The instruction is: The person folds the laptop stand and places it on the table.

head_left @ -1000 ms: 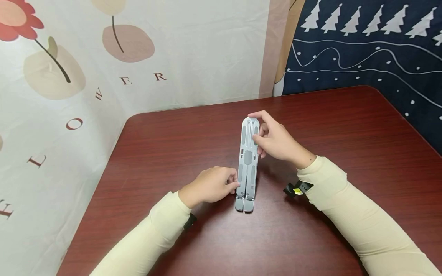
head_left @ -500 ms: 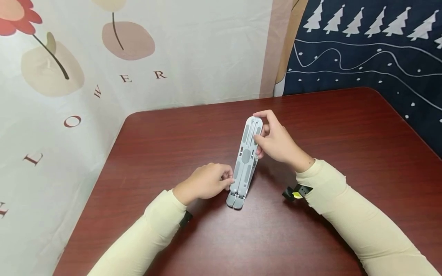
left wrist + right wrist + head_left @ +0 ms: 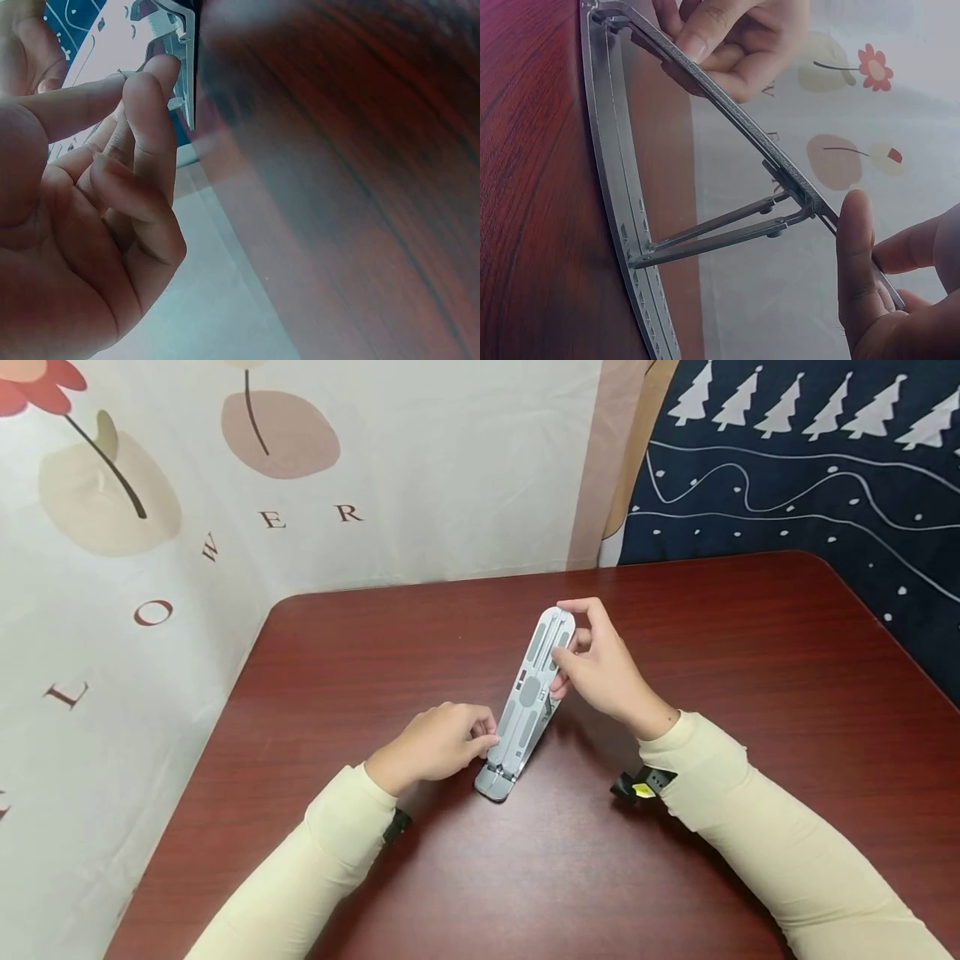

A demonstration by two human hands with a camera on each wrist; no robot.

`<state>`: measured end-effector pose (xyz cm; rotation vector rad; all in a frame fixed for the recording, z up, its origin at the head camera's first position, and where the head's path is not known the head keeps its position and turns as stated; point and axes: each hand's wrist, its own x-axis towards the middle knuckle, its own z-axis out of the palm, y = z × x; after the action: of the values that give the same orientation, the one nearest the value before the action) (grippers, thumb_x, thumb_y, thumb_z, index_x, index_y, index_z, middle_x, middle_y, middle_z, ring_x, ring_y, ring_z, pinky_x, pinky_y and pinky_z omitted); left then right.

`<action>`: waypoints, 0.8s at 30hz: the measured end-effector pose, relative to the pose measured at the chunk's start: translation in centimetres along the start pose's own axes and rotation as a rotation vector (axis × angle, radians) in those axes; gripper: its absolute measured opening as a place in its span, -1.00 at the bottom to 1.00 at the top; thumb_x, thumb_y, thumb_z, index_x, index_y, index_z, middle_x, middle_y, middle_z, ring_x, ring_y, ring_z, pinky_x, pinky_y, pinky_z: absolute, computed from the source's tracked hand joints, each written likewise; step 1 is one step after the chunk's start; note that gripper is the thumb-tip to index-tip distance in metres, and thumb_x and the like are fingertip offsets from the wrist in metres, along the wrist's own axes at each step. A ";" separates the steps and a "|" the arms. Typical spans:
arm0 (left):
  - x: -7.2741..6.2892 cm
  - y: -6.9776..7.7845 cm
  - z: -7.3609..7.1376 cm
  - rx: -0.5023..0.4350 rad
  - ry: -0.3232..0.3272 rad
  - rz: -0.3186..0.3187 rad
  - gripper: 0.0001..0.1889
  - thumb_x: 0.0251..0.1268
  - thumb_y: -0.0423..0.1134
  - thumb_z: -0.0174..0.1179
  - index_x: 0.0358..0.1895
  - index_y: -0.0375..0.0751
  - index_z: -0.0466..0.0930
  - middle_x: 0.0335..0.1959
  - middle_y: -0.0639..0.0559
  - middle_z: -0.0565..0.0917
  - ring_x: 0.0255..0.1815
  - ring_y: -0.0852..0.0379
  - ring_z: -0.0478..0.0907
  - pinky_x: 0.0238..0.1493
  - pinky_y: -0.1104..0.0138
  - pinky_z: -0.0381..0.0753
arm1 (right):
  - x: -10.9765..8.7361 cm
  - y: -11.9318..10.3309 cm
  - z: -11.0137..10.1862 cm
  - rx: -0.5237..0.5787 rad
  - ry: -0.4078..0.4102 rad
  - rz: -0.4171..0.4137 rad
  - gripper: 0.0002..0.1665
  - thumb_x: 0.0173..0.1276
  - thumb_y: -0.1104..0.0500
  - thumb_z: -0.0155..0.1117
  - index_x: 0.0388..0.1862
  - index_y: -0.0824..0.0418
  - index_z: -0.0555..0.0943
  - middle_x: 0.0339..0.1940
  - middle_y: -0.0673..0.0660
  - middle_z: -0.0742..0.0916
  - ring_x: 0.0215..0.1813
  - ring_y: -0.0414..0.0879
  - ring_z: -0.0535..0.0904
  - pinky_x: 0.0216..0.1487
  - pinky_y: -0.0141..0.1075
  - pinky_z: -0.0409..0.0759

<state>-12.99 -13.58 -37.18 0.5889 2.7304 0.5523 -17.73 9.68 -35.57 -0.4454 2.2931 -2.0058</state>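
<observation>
A silver folding laptop stand [image 3: 529,692] with grey pads stands on the table, its two long bars side by side. In the right wrist view its upper bar [image 3: 742,139] slants away from the base bar [image 3: 626,195], with thin support struts [image 3: 720,232] between them. My right hand [image 3: 611,672] grips the raised far end, thumb on the top face and index fingertip at the tip. My left hand [image 3: 438,742] pinches the left edge near the hinged front lip [image 3: 495,782]. In the left wrist view, curled fingers [image 3: 146,135] hide part of that edge.
The reddish-brown wooden table [image 3: 360,652] extends around the stand on all sides. A white flower-print cloth [image 3: 450,468] hangs behind and to the left. A dark blue cloth with white trees [image 3: 765,485] hangs at the back right.
The stand has turned clockwise, its near end swinging left and its far end slightly right. Both hands have moved along with it, the left one further left and away from me.
</observation>
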 end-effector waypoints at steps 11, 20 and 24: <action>0.3 -0.6 -0.5 -0.031 -0.036 -0.001 -0.92 0.42 -0.09 0.23 -0.28 0.07 0.59 -0.38 0.27 0.74 -0.58 0.38 0.59 -0.25 0.25 0.51 | -0.3 -0.2 0.2 -0.010 0.042 -0.001 -0.34 0.36 0.46 0.08 0.38 0.17 0.18 -0.50 0.33 0.54 -0.66 0.01 0.67 -0.53 -0.09 0.70; 0.8 -1.0 -0.7 -0.106 -0.072 0.011 -0.93 0.42 -0.14 0.23 -0.20 -0.01 0.62 -0.29 0.16 0.78 -0.62 0.29 0.65 0.01 0.14 0.58 | -0.3 -0.2 -0.1 -0.078 0.053 0.017 -0.37 0.37 0.42 0.12 0.35 0.16 0.19 -0.49 0.33 0.58 -0.65 0.00 0.68 -0.52 -0.14 0.70; 0.8 -1.1 -0.8 -0.117 -0.078 0.019 -0.93 0.41 -0.14 0.24 -0.22 -0.02 0.63 -0.29 0.15 0.78 -0.62 0.28 0.66 0.04 0.12 0.58 | -0.3 -0.3 -0.3 -0.140 0.058 0.005 -0.38 0.36 0.40 0.15 0.33 0.16 0.21 -0.50 0.31 0.61 -0.66 -0.04 0.66 -0.54 -0.19 0.69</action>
<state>-14.38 -14.38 -37.07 0.5944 2.6010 0.6745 -17.50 10.05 -35.28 -0.3944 2.4767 -1.8880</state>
